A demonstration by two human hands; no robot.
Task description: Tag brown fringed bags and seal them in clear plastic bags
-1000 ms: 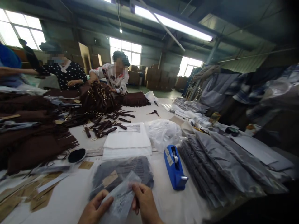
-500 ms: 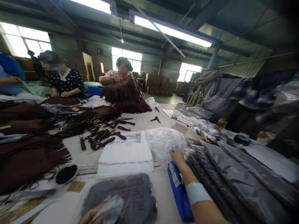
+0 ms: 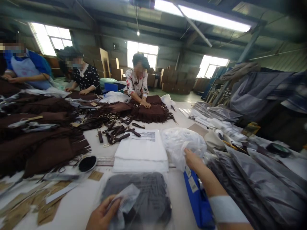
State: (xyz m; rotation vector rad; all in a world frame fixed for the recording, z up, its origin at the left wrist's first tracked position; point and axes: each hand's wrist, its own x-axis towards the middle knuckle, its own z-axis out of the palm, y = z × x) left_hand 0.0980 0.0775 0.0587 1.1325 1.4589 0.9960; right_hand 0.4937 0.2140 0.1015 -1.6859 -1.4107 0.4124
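Observation:
My left hand point(image 3: 103, 211) pinches a small crumpled clear plastic bag point(image 3: 129, 196) between thumb and fingers. Beneath it lies a dark grey folded item in a clear bag point(image 3: 151, 195). My right hand point(image 3: 193, 159) reaches forward to a heap of thin clear plastic point(image 3: 176, 142), its fingers closed at the heap's right side. What those fingers grip, if anything, cannot be made out. Under my right forearm stands a blue tape dispenser point(image 3: 195, 195) with white labels. A stack of flat white bags with printed text point(image 3: 141, 153) lies beyond the grey package.
Dark brown fringed textiles point(image 3: 50, 150) cover the left side. Several dark straps with metal clips point(image 3: 117, 132) lie mid-table. A dish of black material point(image 3: 87, 163) and brown tags point(image 3: 48, 204) sit at left. Bagged grey goods point(image 3: 251, 179) line the right. Co-workers point(image 3: 137, 80) stand across the table.
My view has swung left. The small bag in my left hand has risen further into view. My right hand stays at the plastic heap. The co-worker opposite has lowered the brown fringed textile onto the table.

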